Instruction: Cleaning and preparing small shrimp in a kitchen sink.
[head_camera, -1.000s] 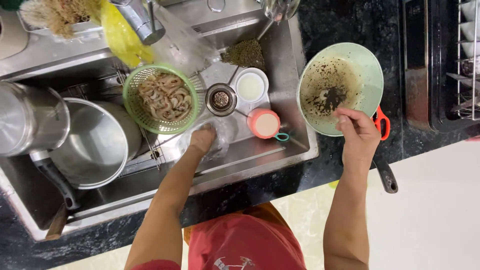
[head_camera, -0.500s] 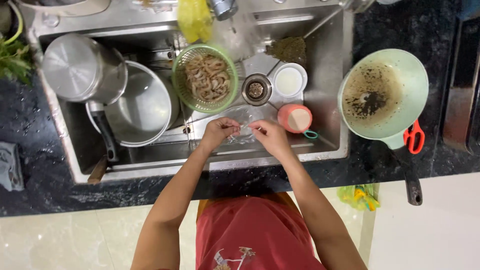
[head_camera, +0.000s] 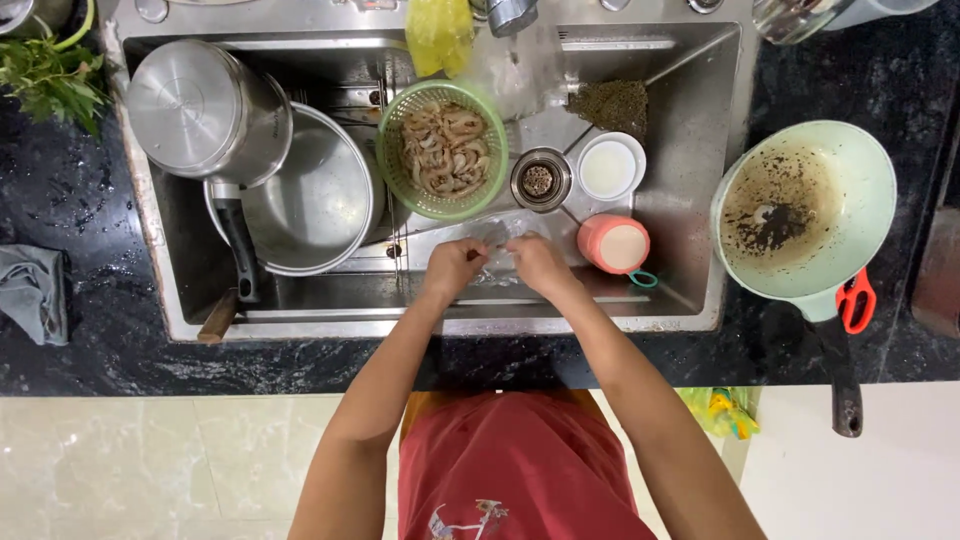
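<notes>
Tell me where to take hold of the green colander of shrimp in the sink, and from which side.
Grip the green colander by its rim on the near edge, coming from above on the person's side. It sits upright and full of shrimp, so its inside is taken. Pans crowd its left, the drain lies to its right, and the yellow bag hangs behind it.

two pots (head_camera: 205, 110), two cups (head_camera: 612, 167), one colander (head_camera: 443, 150)

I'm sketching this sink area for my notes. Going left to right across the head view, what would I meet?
Grey cloth → steel pot → green basket of shrimp → drain → pink cup → pale green bowl → red scissors.
</notes>
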